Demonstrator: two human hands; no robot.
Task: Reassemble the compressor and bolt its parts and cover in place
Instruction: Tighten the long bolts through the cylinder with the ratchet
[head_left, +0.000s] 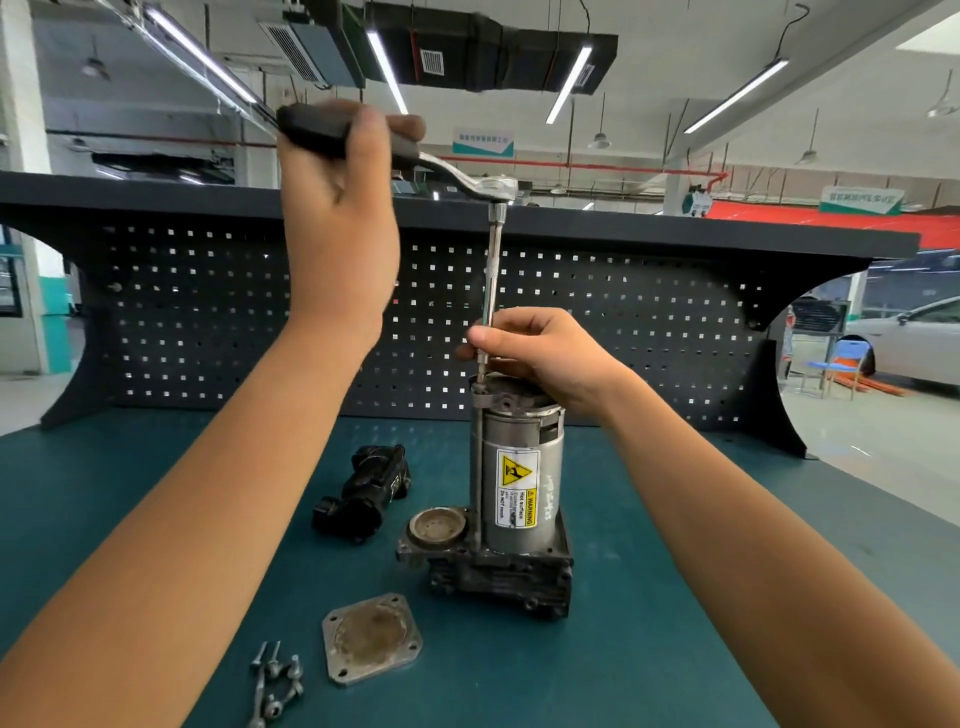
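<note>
Ratchet (460, 175) of chrome atop cylindrical metal compressor (519, 467)

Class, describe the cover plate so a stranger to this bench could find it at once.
Find the upright compressor with the yellow warning label on the teal bench top. Nearer the camera and left of its base lies the cover plate. Unlike the loose bolts beside it, it is flat and square, with a hole in each corner.
</note>
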